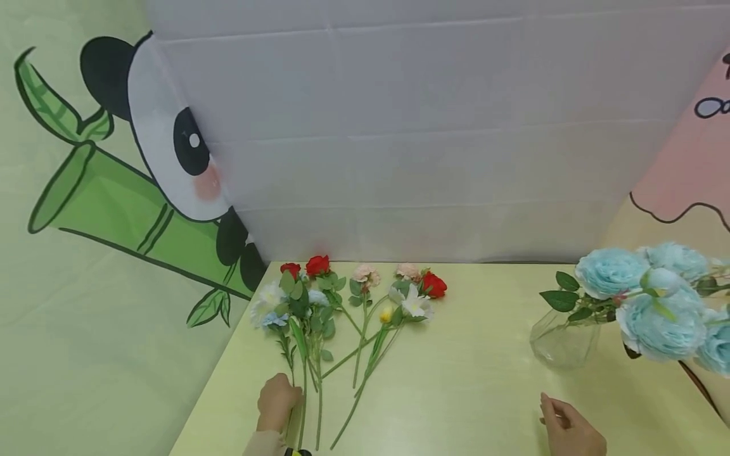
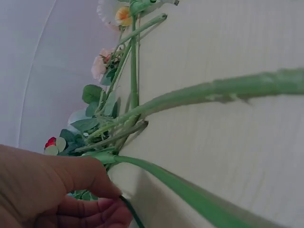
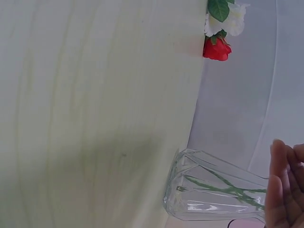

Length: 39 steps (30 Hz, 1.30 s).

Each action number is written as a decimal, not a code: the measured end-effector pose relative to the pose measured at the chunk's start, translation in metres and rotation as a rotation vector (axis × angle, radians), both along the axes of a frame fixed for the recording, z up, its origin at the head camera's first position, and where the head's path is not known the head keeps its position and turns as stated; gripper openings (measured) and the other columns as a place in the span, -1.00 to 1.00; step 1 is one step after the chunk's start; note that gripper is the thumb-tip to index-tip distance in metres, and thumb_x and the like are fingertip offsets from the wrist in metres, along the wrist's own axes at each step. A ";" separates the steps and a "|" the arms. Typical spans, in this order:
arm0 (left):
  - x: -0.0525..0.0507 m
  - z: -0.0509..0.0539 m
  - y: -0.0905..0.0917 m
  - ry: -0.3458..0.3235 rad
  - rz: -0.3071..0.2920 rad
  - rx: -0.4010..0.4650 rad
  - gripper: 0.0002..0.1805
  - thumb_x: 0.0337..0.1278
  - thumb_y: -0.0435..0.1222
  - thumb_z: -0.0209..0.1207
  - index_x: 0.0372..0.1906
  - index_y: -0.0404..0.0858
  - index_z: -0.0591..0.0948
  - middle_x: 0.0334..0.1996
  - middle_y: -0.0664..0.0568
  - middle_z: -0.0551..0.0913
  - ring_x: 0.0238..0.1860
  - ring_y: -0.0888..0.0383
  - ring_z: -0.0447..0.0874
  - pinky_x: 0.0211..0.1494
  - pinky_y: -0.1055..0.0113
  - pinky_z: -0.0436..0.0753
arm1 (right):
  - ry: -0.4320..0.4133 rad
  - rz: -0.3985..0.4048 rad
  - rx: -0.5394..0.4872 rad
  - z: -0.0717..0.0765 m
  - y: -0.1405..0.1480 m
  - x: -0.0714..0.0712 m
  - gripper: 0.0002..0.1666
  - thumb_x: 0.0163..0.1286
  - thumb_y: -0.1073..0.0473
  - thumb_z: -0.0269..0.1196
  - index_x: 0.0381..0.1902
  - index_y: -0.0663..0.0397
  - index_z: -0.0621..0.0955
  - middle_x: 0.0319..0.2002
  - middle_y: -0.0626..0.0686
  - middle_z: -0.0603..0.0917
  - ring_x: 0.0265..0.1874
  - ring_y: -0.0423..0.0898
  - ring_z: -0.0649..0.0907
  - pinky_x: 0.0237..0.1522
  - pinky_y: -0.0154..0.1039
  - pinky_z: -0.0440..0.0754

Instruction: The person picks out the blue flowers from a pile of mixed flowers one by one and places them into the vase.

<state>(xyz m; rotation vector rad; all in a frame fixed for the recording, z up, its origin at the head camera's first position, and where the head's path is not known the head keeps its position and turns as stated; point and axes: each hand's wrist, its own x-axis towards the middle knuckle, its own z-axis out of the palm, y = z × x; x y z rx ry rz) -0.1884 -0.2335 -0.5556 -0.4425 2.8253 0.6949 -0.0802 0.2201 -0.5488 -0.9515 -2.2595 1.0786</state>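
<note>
At the left of the table, my left hand [image 1: 278, 400] pinches a thin dark green stem [image 2: 130, 211] between thumb and fingers. In the head view that stem runs up toward a small blue flower [image 1: 275, 319]. Other artificial stems lie beside it, among them red roses [image 1: 317, 265], pink blooms [image 1: 366, 275], a white lily [image 1: 415, 303] and a yellow tulip [image 1: 386, 315]. My right hand [image 1: 572, 430] hovers at the front right, fingers loosely bent, holding nothing. Nearest to it stands a clear glass vase [image 1: 561, 345] with large light blue flowers [image 1: 661, 310].
The pale yellow table [image 1: 467, 380] meets a hanging white cloth [image 1: 428, 158] at its back edge. A green cloth with a printed panda [image 1: 165, 139] hangs along the left. The blue blooms lean out over the table's right side.
</note>
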 end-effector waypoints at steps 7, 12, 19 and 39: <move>0.001 0.001 -0.017 0.080 0.048 0.406 -0.76 0.12 -0.34 0.10 -0.53 -0.44 0.60 -0.70 0.06 0.54 -0.67 0.26 0.43 -0.57 0.36 0.50 | -0.003 -0.006 0.004 0.002 0.000 -0.002 -0.66 0.25 0.03 0.24 -0.39 0.24 0.71 -0.54 0.19 0.72 -0.84 -0.56 0.38 -0.75 -0.49 0.33; 0.002 0.002 -0.022 0.109 0.165 0.693 -0.67 0.16 -0.39 0.07 -0.07 -0.58 0.55 -0.45 -0.09 0.67 -0.49 0.21 0.61 -0.35 0.33 0.66 | -0.053 0.011 -0.022 0.002 0.000 -0.002 -0.60 0.27 -0.04 0.19 -0.36 0.22 0.70 -0.58 0.13 0.71 -0.82 -0.43 0.44 -0.75 -0.42 0.35; 0.008 0.021 -0.016 0.246 0.173 0.694 -0.71 0.16 -0.44 0.07 -0.08 -0.59 0.53 -0.39 -0.10 0.69 -0.48 0.31 0.61 -0.31 0.42 0.66 | -0.010 0.008 -0.007 -0.003 0.000 -0.001 -0.60 0.26 -0.03 0.21 -0.38 0.23 0.71 -0.64 0.09 0.70 -0.85 -0.53 0.38 -0.75 -0.48 0.33; 0.007 0.046 0.008 0.781 0.101 0.709 -0.80 0.19 -0.47 0.07 -0.12 -0.44 0.60 -0.45 0.29 0.56 -0.39 0.50 0.56 -0.28 0.65 0.56 | -0.072 0.043 -0.049 0.003 -0.004 -0.001 -0.55 0.27 -0.12 0.17 -0.34 0.18 0.71 -0.53 0.11 0.73 -0.79 -0.46 0.47 -0.72 -0.44 0.38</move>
